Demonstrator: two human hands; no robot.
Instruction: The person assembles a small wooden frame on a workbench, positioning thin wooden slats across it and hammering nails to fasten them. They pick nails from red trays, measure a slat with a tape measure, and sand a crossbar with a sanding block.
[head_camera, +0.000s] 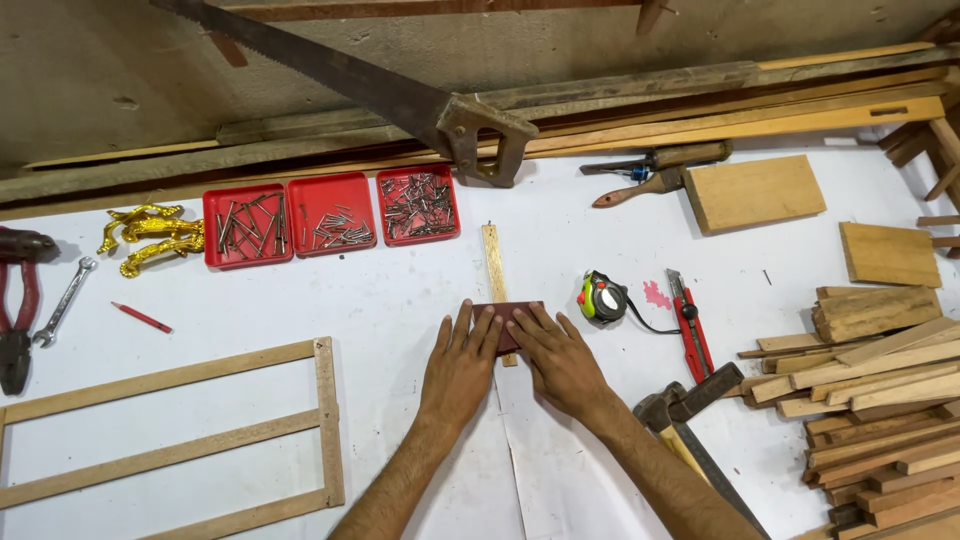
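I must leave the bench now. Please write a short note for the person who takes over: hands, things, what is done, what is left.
Left hand: flat, fingers on the dark red sheet.
Right hand: flat, fingers on the same sheet.
The sheet lies over the near end of the thin strip; both are on the white table.
Frame lies at the left, tape measure and knife at the right.
Done: the sheet is on the strip, pressed by both hands.
Left: I cannot tell how far the strip is worked; check its surface.
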